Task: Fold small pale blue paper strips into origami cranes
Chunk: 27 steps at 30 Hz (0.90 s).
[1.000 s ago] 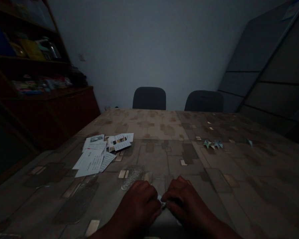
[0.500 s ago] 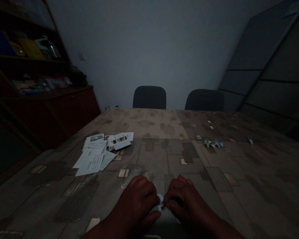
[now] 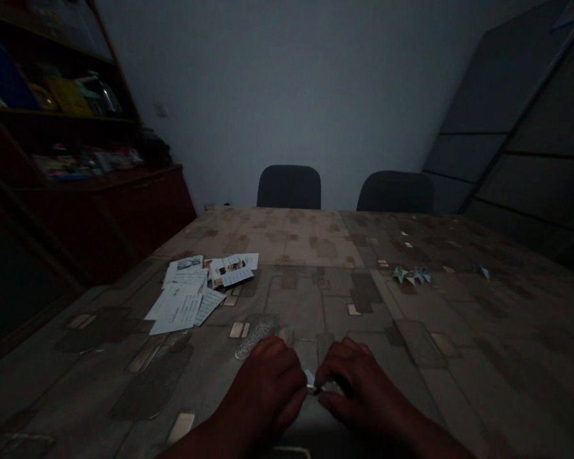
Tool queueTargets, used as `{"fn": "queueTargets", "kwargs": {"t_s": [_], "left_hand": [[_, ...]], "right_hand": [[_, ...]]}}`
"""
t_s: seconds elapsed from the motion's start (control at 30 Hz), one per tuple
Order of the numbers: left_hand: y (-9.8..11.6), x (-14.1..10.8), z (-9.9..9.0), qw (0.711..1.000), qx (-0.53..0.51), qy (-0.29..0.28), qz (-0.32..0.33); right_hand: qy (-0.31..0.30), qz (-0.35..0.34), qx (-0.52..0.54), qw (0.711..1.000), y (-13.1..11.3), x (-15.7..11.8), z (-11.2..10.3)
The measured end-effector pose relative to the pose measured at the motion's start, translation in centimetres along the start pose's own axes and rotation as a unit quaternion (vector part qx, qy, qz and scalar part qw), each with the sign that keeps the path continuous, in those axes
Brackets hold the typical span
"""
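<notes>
A small piece of pale paper (image 3: 310, 378) shows in the gap between my hands, low over the near part of the table. My left hand (image 3: 268, 386) is closed, its thumb and fingers pinching the paper's left side and covering most of it. From the other side, the thumb and index finger of my right hand (image 3: 358, 382) pinch the paper's right part, with the other fingers curled. The paper's full shape is hidden, and the dim light blurs its folds.
Loose printed sheets (image 3: 179, 306) lie in a pile at the left. Small folded paper figures (image 3: 411, 275) stand at the right, with another folded piece (image 3: 481, 271) beyond them. A patterned cloth covers the table (image 3: 310, 293). Two dark chairs (image 3: 289, 187) stand behind it.
My left thumb has drawn in closer to its fingers, and the paper's lower left part no longer shows. My right thumb and index have shifted slightly. The whole view has moved a little.
</notes>
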<state>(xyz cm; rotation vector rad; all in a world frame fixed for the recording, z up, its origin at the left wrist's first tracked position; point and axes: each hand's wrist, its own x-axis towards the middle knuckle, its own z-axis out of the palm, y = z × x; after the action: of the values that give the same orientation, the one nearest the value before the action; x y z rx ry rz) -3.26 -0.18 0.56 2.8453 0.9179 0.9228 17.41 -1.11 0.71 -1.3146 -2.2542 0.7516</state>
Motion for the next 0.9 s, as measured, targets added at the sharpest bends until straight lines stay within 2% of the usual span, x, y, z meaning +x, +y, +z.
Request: {"fn": "queueTargets", "kwargs": {"t_s": [0.1,0.2,0.4,0.53,0.7,0.77,0.9], "left_hand": [[0.1,-0.1,0.1,0.998,-0.038,-0.015,-0.046],[0.1,-0.3,0.0,0.996,-0.05,-0.04,-0.064],[-0.6,-0.3,-1.0,0.996,-0.05,-0.073,0.001],[-0.7,-0.1,-1.2,0.996,-0.009,-0.08,0.033],[-0.1,0.1,-0.5,0.997,0.036,-0.024,0.06],[0.0,0.0,-0.2,0.999,0.014,-0.014,0.037],[-0.1,0.0,0.1,0.998,-0.046,-0.028,-0.041]], "right_hand": [[0.005,0.005,-0.005,1.0,0.0,0.1,0.1],[0.0,0.006,-0.007,1.0,0.1,0.2,0.2],[-0.005,-0.003,0.003,1.0,0.1,0.0,-0.2],[-0.012,-0.015,0.01,1.0,-0.3,0.0,-0.6],[-0.019,-0.014,0.006,1.0,-0.2,0.2,-0.5],[-0.013,-0.016,0.012,1.0,0.0,0.2,-0.4],[-0.017,-0.008,0.014,1.0,0.4,0.2,-0.4]]}}
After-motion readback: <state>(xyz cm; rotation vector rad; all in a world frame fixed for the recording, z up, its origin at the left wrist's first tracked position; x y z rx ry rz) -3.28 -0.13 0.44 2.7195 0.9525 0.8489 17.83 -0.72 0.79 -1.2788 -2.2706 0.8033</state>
